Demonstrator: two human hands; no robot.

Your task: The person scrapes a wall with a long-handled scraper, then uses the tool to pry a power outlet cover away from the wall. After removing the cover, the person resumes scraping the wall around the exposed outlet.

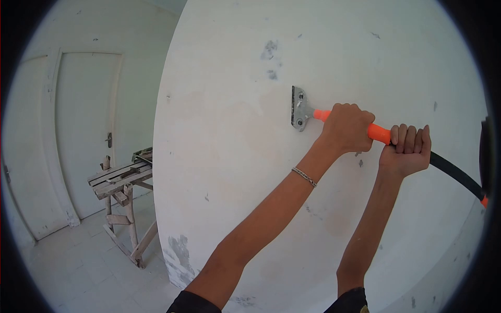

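A long-handled scraper (301,108) with a grey metal head and an orange and black handle lies across the pale wall (235,172), head to the left. Its blade edge is upright and at or very close to the surface; exact contact cannot be told. My left hand (348,128) is closed around the orange part of the handle, just behind the head. Farther right, my right hand (408,148) grips the handle where orange meets black, fingers curled over it. Grey patches (270,51) mark the wall above the scraper head.
To the left, beyond the wall's edge, a rough wooden trestle (121,180) stands on the tiled floor (78,266). Behind it is a pale door (86,130) with a dark handle. The scraper's black shaft (456,172) reaches toward the right edge.
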